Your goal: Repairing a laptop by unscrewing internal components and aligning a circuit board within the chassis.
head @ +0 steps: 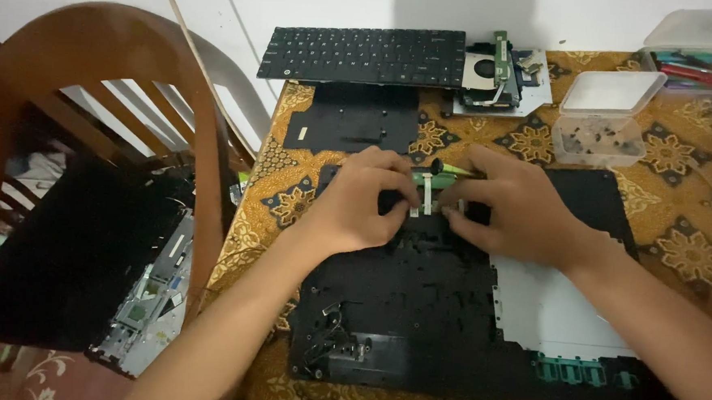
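Laptop base shell [415, 309], black and stripped, lay at the centre of the frame on a gold patterned tablecloth [686, 250]. We saw the left hand [360, 200] and right hand [514, 208] close together at its upper edge, fingertips pinched on a small green circuit strip [434, 180]. A detached keyboard [364, 54] sat at the top centre, with a cooling fan assembly [492, 73] just to its right. A clear tub of screws [604, 116] stood at the upper right. A wooden chair [94, 89] filled the left side.
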